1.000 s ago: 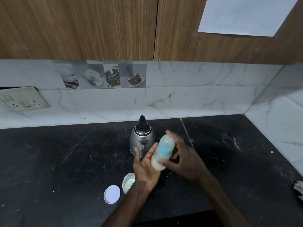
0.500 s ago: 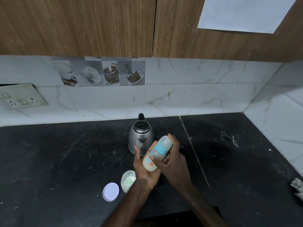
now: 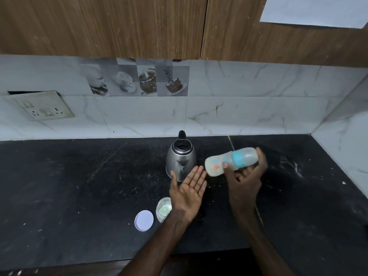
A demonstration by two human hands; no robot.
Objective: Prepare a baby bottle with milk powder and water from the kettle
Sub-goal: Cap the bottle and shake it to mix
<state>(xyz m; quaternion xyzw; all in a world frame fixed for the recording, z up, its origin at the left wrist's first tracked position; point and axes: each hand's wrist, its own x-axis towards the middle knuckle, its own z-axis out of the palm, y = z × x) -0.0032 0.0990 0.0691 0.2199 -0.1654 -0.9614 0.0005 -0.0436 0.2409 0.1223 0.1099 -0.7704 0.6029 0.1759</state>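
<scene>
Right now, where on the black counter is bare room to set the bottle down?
The counter is bare left of the kettle and lid, and right of the right hand holding the bottle, toward the side wall. The middle is crowded: kettle, open powder jar, lid and left hand.

**Dim, cool light; motion blur on the moving hand**

The light is soft, bluish and rather dim, and its source is out of view. The marble backsplash [image 3: 249,116] is the brightest area and darkens slightly just under the wooden cabinets [image 3: 99,26]. The black countertop [image 3: 79,186] gives back only a dull sheen, and shadows barely show on it. The steel kettle [image 3: 180,163] carries soft highlights without hard glare. The baby bottle [image 3: 232,161] and the right hand [image 3: 245,182] gripping it are smeared by motion blur, while the left hand [image 3: 189,191] is crisper. Wide-angle distortion bows the cabinet and counter lines towards the edges, and the bottom corners go soft.
</scene>
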